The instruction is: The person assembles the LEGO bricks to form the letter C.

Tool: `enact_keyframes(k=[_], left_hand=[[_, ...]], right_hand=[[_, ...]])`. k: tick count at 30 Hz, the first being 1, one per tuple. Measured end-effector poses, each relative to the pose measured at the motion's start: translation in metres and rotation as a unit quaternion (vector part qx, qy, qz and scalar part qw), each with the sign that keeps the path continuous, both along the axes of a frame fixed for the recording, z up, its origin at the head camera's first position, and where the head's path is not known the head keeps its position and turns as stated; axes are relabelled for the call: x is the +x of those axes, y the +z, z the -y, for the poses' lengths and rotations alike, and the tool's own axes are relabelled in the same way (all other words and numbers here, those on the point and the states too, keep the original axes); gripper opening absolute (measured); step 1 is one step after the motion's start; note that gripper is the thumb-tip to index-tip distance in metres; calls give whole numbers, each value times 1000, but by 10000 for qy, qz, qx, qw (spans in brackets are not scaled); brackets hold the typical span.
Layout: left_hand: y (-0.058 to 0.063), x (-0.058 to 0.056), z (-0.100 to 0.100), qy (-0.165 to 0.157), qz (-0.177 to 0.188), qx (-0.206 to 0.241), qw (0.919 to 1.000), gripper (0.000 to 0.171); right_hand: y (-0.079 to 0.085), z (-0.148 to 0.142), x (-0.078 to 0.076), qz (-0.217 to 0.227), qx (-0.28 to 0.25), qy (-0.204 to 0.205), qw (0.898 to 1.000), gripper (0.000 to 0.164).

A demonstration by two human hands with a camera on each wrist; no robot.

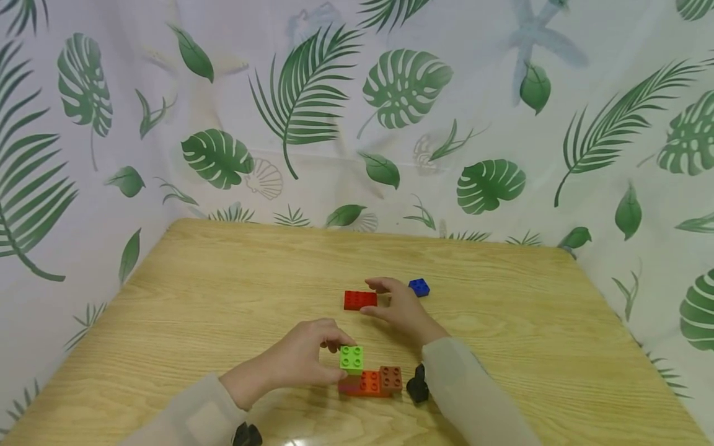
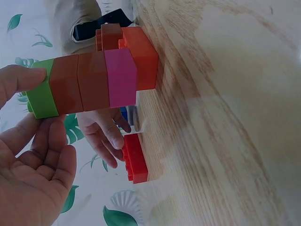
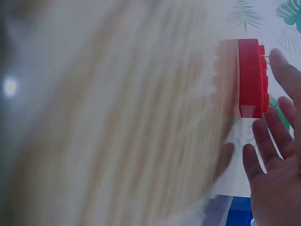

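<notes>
My left hand (image 1: 295, 358) pinches the lime green building block (image 1: 351, 359) between thumb and fingers. In the left wrist view that block tops a column of two brown blocks (image 2: 79, 84) and a magenta block (image 2: 121, 77). The column's bottom overlaps one end of a long orange brick (image 2: 145, 61) on the table. Another brown block (image 1: 390, 379) sits on the orange brick's right end. Around the right end of a flat red brick (image 1: 357, 301), my right hand (image 1: 400, 310) is spread with bent, loose fingers. The right wrist view shows those fingers beside the red brick's studs.
A small blue block (image 1: 419, 287) lies just behind the right hand. The wooden table (image 1: 251, 266) ends at a leaf-printed cloth (image 1: 334, 124) at the back and sides. Black straps (image 1: 417, 385) circle the wrists near the sleeves.
</notes>
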State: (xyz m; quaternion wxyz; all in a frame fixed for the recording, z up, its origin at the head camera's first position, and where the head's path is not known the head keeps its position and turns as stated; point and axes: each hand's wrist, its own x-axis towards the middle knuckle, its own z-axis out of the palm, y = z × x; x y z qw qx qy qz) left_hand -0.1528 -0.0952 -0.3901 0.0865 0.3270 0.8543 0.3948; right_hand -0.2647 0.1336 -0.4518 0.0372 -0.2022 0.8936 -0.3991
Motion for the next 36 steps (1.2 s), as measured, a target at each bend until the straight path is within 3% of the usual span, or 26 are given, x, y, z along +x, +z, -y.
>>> enact_keyframes(k=[8,13,21,29,36], left_hand=[[-2,0,0,20,-58,-7,10000,36],[-3,0,0,23,-17,-36,10000,36],[-2,0,1,8,21,-40,10000,37],[-2,0,0,37,-56,-14,10000,37],[-1,0,0,29,-37,38,10000,36]], right_hand=[[-6,8,-7,-65,553,-69,9984,57],[-6,7,-6,-197,758,-50,9969,47],[6,-9,7,264,311,-274,9988,40],[24,-32,22,-629,222,168,9976,38],[44,-41,45,-989,18,569,9935,37]])
